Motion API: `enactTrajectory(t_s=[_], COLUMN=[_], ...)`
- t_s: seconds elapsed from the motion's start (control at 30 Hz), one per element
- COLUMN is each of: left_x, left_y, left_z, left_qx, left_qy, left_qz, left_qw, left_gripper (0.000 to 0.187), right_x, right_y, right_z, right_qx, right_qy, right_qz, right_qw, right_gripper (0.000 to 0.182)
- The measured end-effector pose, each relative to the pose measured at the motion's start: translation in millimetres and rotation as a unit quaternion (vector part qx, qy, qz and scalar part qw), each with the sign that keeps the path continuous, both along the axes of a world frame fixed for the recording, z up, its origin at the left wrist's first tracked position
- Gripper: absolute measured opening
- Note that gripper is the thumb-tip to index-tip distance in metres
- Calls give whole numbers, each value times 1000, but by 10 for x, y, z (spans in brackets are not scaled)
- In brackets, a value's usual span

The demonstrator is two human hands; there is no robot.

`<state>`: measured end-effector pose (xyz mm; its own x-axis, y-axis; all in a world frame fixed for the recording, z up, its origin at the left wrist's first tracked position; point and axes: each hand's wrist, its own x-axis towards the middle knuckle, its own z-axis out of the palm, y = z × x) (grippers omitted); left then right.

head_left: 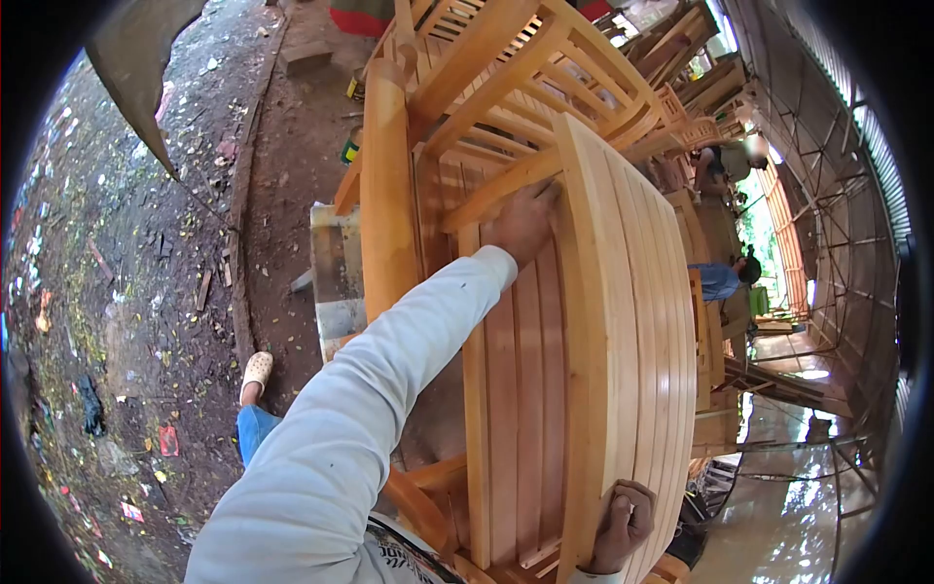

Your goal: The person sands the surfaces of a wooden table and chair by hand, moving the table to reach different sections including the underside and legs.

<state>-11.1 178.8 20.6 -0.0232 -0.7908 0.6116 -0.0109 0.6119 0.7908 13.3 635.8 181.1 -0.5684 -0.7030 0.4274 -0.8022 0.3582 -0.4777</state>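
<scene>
Head view, scene lies on its side, so directions are as framed. Slatted wooden piece point(632, 321) fills centre to lower right: pale slatted face on the right, thick frame edge along it, redder slatted panel point(525, 389) to its left.

Left hand point(522, 224), white sleeve point(341, 438), reaches to upper centre, at the frame edge near its upper end. Fingers bent and partly hidden; can't tell if they're apart or clamped on anything.

Right hand point(625, 524) is at the lower end of the pale face, against it. Fingers curled in loosely; can't tell if fully closed or holding anything.

Wooden armchair-like seat point(545, 78) with slatted back sits at top, just beside the piece. Thick rounded timber point(386, 195) left of the left hand. Green-and-yellow can point(351, 145) on the dirt, further left. Pale clog point(257, 375) on a foot at left, blue trouser leg below. Background right: person in a blue shirt point(718, 282), another person point(710, 168) above, more timber around.
</scene>
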Motion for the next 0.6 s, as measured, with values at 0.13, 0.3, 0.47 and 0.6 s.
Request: enactTrajectory(t_s=[0.13,0.3,0.47,0.6], left_x=[14,11,93,84], left_y=[98,177,196,167], left_z=[-226,-29,34,184], left_qx=[48,27,109,32], left_qy=[-22,54,110,170], left_qz=[15,18,-9,37], left_qw=[998,998,988,984], left_gripper=[51,49,42,29], right_x=[18,50,28,-99], right_y=[17,-2,29,86], right_z=[3,4,4,-28], right_qx=[-8,-11,-14,-7], right_qy=[-9,-11,-27,-10], right_qz=[-2,-3,-13,1], right_qw=[1000,1000,999,1000], right_gripper=[25,23,23,23])
